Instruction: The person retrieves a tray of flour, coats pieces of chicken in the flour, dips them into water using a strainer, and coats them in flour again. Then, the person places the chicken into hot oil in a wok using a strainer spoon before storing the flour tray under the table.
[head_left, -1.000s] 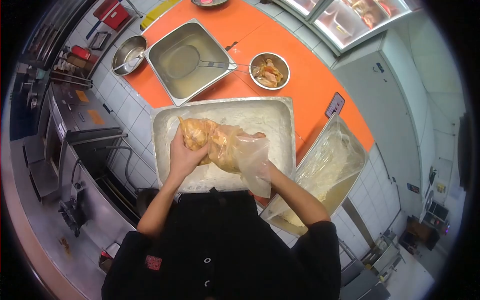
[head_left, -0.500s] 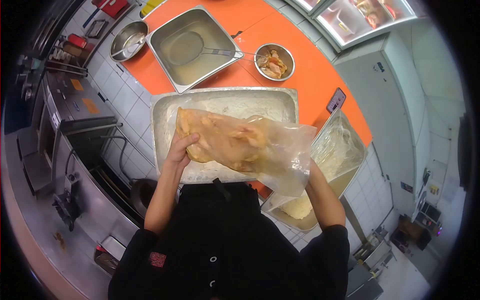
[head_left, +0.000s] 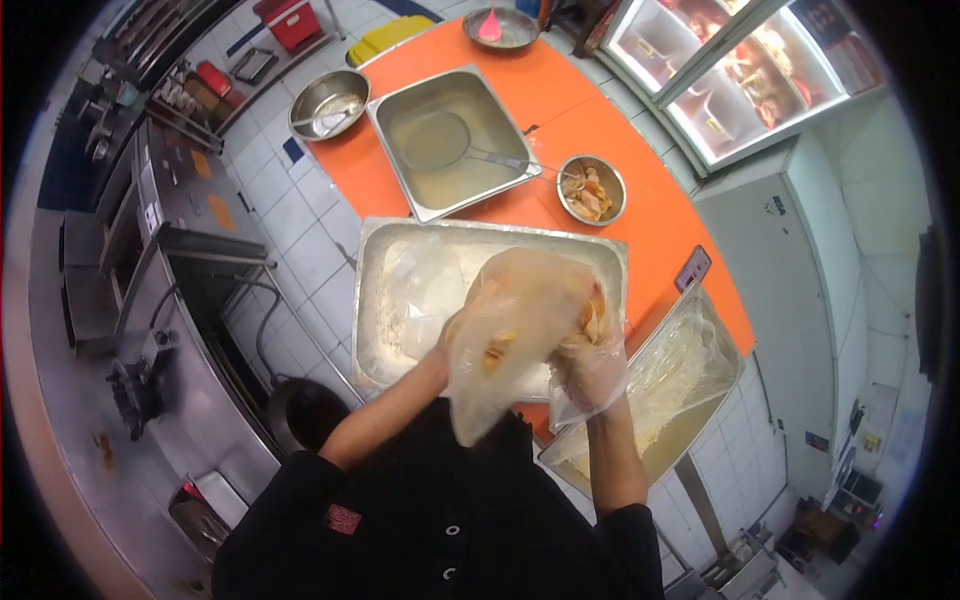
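A cloudy plastic bag (head_left: 520, 300) with yellowish pieces of raw meat, which look like chicken, hangs over a metal tray (head_left: 370, 310) of white flour. My left hand (head_left: 447, 343) grips the bag's left side, its fingers mostly hidden behind the plastic. On the right, my right hand (head_left: 597, 368) is closed on the bag's other end, seen through clear plastic. Some meat (head_left: 593, 318) shows near that hand. Motion blurs part of the bag. Something of clear plastic (head_left: 425, 285) lies on the flour at the tray's left.
Behind the tray, a deep steel pan (head_left: 440, 205) holds cloudy liquid and a strainer (head_left: 438, 140). A bowl of meat pieces (head_left: 590, 192), another steel bowl (head_left: 330, 105) and a phone (head_left: 692, 268) are on or by the orange table (head_left: 560, 90). A plastic-covered container (head_left: 690, 400) stands right.
The bag has turned from lying lengthwise between my hands to a bunched, drooping shape farther right. My hands have come closer together. The camera view has shifted, showing more of the far table.
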